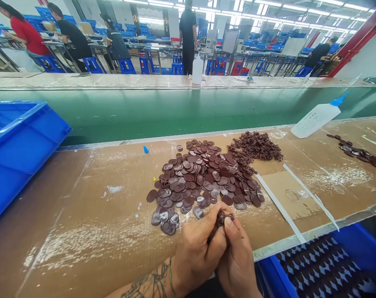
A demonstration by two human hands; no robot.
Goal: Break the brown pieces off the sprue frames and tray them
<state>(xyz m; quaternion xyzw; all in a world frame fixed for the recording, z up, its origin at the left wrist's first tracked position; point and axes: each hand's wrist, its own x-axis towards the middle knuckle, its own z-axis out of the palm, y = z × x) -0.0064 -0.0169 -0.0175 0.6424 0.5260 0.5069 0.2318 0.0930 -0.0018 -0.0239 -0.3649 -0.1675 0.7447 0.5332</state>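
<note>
Both hands meet at the table's front edge, fingers pinched around a small dark brown curly piece [224, 217]. My left hand [200, 244] has its fingers curled, with a green band at the wrist. My right hand [239, 252] presses its thumb on the same piece. Parts of the piece are covered by the fingertips. Just beyond the hands lies a wide pile of flat brown oval discs [200, 178], some shiny. Behind it to the right is a heap of small curly brown pieces [257, 147].
A blue crate [23, 153] stands at left. A white bottle [316, 120] leans at right; another bottle [197, 69] stands beyond the green belt [128, 111]. Below the edge, a blue bin [355, 240] holds brown parts. Several people are in the background.
</note>
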